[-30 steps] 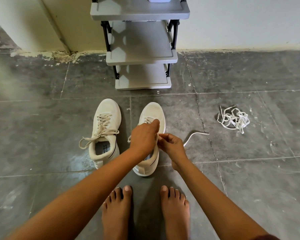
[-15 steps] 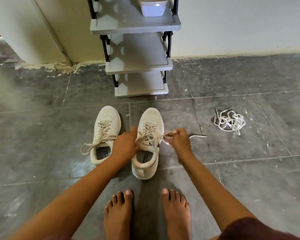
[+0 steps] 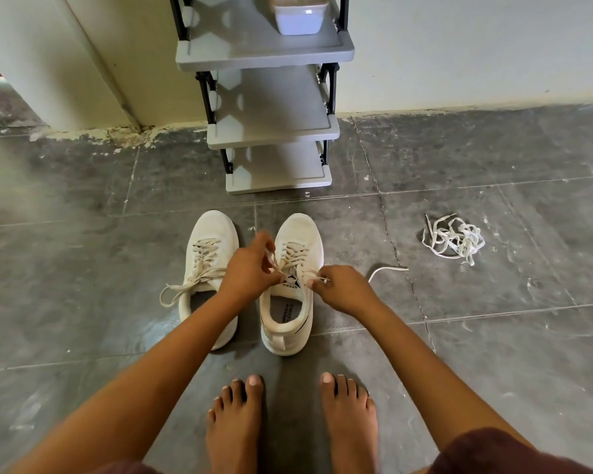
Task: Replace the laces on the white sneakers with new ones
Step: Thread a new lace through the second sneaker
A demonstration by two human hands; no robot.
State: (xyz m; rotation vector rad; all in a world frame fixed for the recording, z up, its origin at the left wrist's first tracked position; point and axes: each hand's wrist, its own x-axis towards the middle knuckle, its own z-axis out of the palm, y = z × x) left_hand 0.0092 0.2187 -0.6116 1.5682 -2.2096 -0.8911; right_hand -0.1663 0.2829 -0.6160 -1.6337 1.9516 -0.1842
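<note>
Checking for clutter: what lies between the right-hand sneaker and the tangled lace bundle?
Head view: the right hand and a trailing lace end, otherwise bare floor tile.

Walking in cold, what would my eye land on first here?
Two arms reach down to the right sneaker of a white pair, the left hand and right hand both pinching its lace. To the right, a tangle of loose white laces lies on the tiles, and a grey shelf rack stands against the wall.
</note>
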